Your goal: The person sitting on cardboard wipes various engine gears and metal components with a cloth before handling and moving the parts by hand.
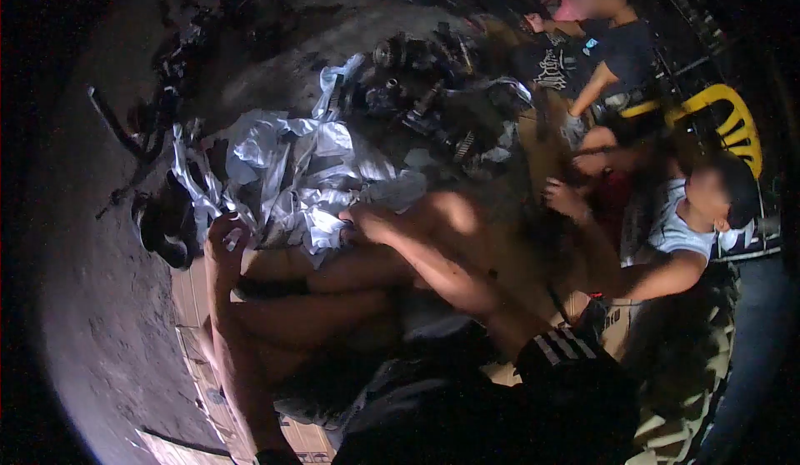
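Observation:
Silvery, crumpled sheet material [312,161] lies in a loose heap on the dark ground in front of my crossed legs. At the left, my left hand [225,233] is closed on a silvery strip [193,183] that runs upward from the fingers. My right hand [357,222] is beside the near edge of the heap, its fingers bent against a bright piece of the sheet [323,225]; the fingertips are partly hidden, and the grip is hard to make out.
Dark metal parts [408,90] lie beyond the heap. A dark shoe-like object [167,223] is at the left. Cardboard [190,298] lies under my legs. Two people sit at the right, one in a white top [679,227], near a yellow chair [737,119].

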`<state>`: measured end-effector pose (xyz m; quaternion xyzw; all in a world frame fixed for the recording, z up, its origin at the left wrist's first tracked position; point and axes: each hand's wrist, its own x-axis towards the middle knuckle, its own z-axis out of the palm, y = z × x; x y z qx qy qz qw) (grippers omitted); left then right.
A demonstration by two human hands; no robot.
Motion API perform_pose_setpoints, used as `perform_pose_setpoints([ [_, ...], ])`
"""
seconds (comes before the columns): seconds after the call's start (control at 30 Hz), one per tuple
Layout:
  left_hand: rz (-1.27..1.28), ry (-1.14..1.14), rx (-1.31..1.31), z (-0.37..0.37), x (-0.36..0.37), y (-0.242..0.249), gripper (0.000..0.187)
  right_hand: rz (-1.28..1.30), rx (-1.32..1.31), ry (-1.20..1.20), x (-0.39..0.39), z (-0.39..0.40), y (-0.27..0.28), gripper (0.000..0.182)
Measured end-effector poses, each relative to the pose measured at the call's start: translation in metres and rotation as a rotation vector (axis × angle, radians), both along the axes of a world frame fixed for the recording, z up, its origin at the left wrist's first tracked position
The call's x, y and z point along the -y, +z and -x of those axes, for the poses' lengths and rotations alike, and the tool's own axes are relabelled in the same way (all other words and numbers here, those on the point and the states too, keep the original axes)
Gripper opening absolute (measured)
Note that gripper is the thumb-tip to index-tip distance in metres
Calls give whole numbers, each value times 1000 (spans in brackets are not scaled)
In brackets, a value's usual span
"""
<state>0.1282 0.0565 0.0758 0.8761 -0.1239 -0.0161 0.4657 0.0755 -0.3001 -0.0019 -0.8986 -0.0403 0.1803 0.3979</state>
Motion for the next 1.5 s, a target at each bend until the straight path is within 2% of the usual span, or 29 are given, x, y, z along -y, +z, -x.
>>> perform_pose_setpoints([
  [0.03, -61, -24, 112, 2, 3, 4, 21, -6, -5, -11, 0, 0, -10, 50],
  [0.13, 80, 106, 19, 5, 11, 17, 20, -2, 58, -83, 0, -2, -50, 51],
  [0.17, 31, 104, 50, 3, 7, 11, 19, -12, 62, -72, 0, -3, -57, 51],
  [0.27, 115, 100, 9, 0, 4, 3, 17, -31, -90, 25, -6, -1, 44, 51],
  [0.3, 60, 86, 77, 1, 4, 5, 17, -59, -187, -104, -12, 0, 74, 51],
  [0.33, -30, 98, 73, -1, 0, -1, 17, -95, -287, -237, -13, 2, 78, 50],
  [0.37, -69, 81, 102, 1, 5, 8, 18, 161, -16, 141, -3, -2, 14, 48],
  [0.47, -16, 31, 76, 1, 6, 5, 19, 144, -78, 72, -4, 2, 46, 46],
  [0.5, -40, 38, 49, 2, 7, 7, 19, 208, 55, 137, -8, 0, 43, 43],
  [0.53, -59, 46, 23, 4, 11, 10, 18, 208, 58, 125, -7, 2, 41, 43],
  [0.6, -20, 62, -53, 9, 20, 8, 18, -4, -47, -16, -3, 4, 46, 41],
  [0.67, 16, 85, -129, 5, 35, -1, 18, -25, -42, 27, 6, -4, 37, 41],
  [0.7, 154, 83, -193, 4, 46, -12, 18, -50, -49, 87, 10, -7, 31, 41],
  [0.73, 298, 86, -258, 4, 59, -18, 18, -239, -218, 63, 22, -18, 48, 43],
  [0.77, 449, 87, -302, 5, 83, -17, 20, -317, 122, 86, 32, -19, 113, 45],
  [0.8, 601, 92, -347, 7, 114, -15, 22, -590, -20, 103, 51, -40, 98, 47],
  [0.83, 420, 8, -159, 10, 144, -2, 23, -542, -137, 19, 69, -54, 139, 43],
  [0.87, 234, -74, 28, 12, 171, 10, 25, -641, -69, -5, 92, -68, 161, 37],
  [0.9, 250, -82, -7, 15, 193, 1, 27, -659, -19, -170, 113, -86, 177, 34],
  [0.97, 272, -83, -40, 18, 232, -47, 32, -589, 116, -290, 166, -136, 187, 35],
  [1.0, 6, -31, 160, 23, 251, -87, 39, -601, 128, -449, 187, -158, 192, 37],
  [1.03, -264, 24, 356, 22, 262, -109, 47, -495, 140, -485, 218, -188, 188, 40],
  [1.1, -259, 25, 253, 11, 268, -99, 54, -175, 159, -558, 258, -234, 190, 46],
  [1.13, -265, 10, 146, 9, 267, -95, 61, -121, 135, -518, 286, -264, 176, 51],
  [1.2, -332, 21, 156, -2, 264, -97, 64, -7, 133, -524, 306, -300, 169, 59],
  [1.27, -346, 4, 101, -7, 263, -103, 66, 197, 266, -541, 330, -348, 137, 62],
  [1.33, -384, 38, 90, -11, 263, -109, 63, 299, 189, -548, 320, -372, 125, 69],
  [1.4, -451, -9, 102, -14, 261, -112, 64, 891, 212, -445, 305, -387, 108, 72],
  [1.5, -447, -3, 81, -16, 261, -117, 63, 941, 63, -322, 299, -392, 106, 70],
])
